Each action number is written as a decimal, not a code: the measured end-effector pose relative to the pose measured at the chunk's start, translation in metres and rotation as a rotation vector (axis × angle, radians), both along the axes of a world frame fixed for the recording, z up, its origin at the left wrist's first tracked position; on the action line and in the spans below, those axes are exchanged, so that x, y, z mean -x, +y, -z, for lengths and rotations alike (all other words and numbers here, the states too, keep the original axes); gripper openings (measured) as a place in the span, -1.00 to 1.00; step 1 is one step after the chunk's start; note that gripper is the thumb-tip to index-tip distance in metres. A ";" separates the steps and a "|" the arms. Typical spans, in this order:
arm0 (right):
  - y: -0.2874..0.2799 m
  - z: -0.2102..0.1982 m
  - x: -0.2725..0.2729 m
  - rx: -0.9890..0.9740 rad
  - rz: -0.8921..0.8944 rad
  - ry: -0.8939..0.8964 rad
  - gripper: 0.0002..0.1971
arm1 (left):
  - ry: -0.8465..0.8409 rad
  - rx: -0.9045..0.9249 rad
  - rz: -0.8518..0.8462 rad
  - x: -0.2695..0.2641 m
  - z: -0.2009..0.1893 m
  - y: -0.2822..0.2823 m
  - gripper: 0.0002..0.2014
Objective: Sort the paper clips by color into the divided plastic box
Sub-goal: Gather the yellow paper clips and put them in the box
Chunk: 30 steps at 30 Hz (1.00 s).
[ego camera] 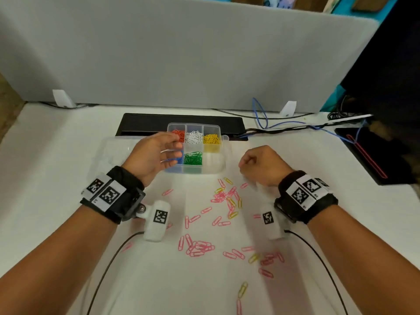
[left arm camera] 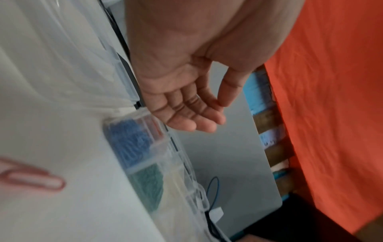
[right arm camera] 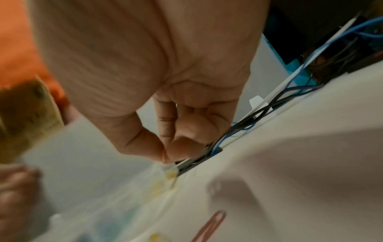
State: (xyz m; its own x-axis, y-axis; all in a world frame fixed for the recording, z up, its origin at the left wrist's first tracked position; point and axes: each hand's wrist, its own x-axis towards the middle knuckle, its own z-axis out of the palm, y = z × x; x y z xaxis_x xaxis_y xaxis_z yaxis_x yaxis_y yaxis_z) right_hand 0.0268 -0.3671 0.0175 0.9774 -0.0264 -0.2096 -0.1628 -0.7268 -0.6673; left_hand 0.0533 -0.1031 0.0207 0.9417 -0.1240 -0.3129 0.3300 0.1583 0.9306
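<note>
Pink clips [ego camera: 200, 246] lie scattered on the near side of the divided box [ego camera: 195, 147]; left hand [ego camera: 152, 155] hovers released over it, right hand [ego camera: 261, 165] clenched beside it, nearer the clips; contents unclear.

We see even, soft indoor light on the white table [ego camera: 68, 223] with faint shadows. The head view bows straight lines at its edges. Both wrist views are motion-blurred, and the left hand [ego camera: 152, 155] smears at its fingertips.
</note>
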 end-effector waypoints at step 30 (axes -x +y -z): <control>0.011 -0.004 0.052 0.267 -0.326 0.043 -0.75 | -0.307 -1.256 0.630 0.031 0.025 -0.092 -0.84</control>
